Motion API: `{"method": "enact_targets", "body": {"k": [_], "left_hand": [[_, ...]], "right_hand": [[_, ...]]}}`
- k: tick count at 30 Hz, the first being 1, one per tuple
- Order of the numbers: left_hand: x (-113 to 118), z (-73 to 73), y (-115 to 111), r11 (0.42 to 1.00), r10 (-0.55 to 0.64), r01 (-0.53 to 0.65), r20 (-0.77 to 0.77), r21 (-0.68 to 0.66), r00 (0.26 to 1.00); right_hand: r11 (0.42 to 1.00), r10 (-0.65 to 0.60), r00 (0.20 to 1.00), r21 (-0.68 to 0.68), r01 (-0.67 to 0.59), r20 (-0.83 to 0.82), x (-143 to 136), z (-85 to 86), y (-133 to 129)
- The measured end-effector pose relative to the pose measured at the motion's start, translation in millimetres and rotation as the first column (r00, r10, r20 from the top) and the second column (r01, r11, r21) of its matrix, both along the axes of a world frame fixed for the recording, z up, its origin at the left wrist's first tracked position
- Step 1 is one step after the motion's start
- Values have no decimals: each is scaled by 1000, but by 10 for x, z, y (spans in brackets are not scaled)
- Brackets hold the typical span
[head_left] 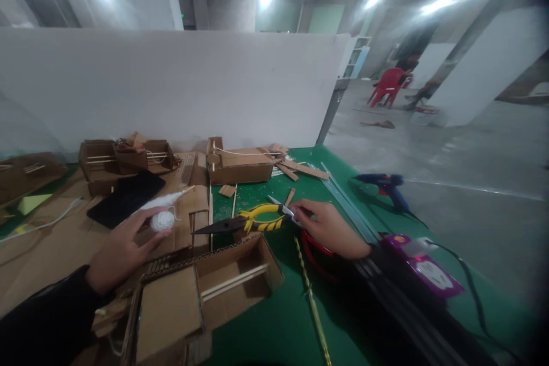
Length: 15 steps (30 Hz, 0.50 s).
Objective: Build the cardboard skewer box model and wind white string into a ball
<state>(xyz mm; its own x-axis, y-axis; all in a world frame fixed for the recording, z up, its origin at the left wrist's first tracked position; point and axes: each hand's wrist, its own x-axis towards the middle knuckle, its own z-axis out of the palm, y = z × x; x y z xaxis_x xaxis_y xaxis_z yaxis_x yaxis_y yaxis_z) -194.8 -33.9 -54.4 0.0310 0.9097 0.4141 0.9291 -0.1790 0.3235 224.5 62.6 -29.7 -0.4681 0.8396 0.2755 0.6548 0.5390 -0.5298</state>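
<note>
Markings on the purple power strip [429, 271] at the right are too blurred to read. Scissors [288, 211] partly covered: blades point up and left, 1 red loop runs beneath the right forearm. In the background, a person beside a red chair [387, 86] is blurred. Cardboard pieces at the left edge are cut off by the frame.

Left hand [118, 249] reaches in from lower left, thumb and fingers curved around a ball of white string [162, 221], pinching its sides. Black sleeve at the wrist. Right hand [330, 230] extends from the right, palm down, wrist bent, thumb and fingers pinched together on the scissors near the base of the blades.

Yellow-and-black pliers [261, 218] lie between the hands, nose to the left. Below them, an open cardboard box [171, 303] with 2 pale sticks across its compartment. Twisted yellow rod [313, 303] on the green desk [253, 334], right of the box. Blue glue gun [388, 186] near the far right edge.
</note>
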Motion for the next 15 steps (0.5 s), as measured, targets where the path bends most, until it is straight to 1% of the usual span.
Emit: {"method": "enact_targets", "body": {"k": [4,8,10,15], "left_hand": [[69,70,-42,998,57,-57,26,3,998],[169,196,-93,999,-15,16,46,-28,999],[192,250,-113,999,-25,27,62,-39,998],[156,388,-170,996,89,-85,132,-34,987]], "right_hand": [[1000,0,1000,6,0,-7,-1,10,-8],[1000,-12,999,26,13,-31,-4,13,-12],[999,-27,998,46,30,-53,-4,20,-13],[989,-66,987,119,84,-147,12,72,-12]]}}
